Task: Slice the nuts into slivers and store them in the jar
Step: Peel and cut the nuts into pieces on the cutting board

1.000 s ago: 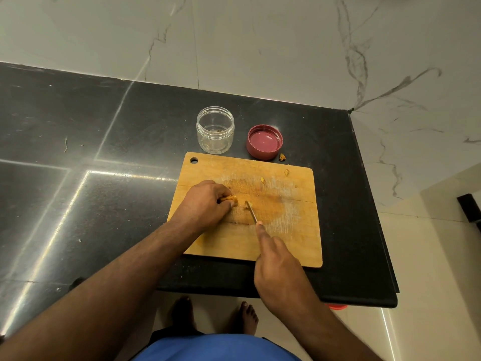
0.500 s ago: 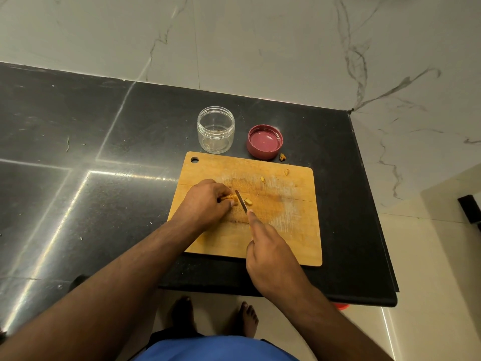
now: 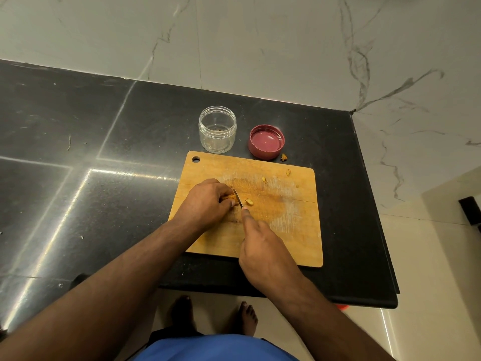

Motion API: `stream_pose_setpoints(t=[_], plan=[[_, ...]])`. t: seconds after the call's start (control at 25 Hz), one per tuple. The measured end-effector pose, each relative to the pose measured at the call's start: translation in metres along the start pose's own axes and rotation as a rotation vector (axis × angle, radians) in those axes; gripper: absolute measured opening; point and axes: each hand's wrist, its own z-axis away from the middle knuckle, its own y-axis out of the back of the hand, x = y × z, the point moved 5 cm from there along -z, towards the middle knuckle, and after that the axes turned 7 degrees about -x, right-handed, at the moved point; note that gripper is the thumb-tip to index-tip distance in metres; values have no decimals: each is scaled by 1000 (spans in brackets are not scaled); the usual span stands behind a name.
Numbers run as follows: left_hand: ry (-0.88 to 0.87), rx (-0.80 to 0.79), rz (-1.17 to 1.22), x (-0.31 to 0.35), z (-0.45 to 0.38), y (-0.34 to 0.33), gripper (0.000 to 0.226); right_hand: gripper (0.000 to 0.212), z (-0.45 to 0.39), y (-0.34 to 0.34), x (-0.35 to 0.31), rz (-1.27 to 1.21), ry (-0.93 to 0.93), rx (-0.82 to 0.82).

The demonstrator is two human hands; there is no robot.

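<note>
Nut (image 3: 230,197): mid-board (image 3: 299,230), pinched under left hand (image 3: 208,201) fingertips so it cannot roll.
Knife (image 3: 238,198): right hand (image 3: 263,254) grips it, blade against nut, likely slicing.
Sliver (image 3: 249,202): just right of blade.
Jar (image 3: 217,132): behind board, open, lid (image 3: 266,141) beside.
Surface: black counter (image 3: 78,152), marble wall behind.

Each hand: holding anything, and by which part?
Left hand pinches the nut at its left end on the cutting board. Right hand grips the knife by its hidden handle.
</note>
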Motion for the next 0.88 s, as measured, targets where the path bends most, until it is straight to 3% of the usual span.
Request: stream_pose_setpoints(t=[0.88], plan=[[22,30,-16,-2,-2,-2,35,68,1,-9,2,-49,-45,-12]])
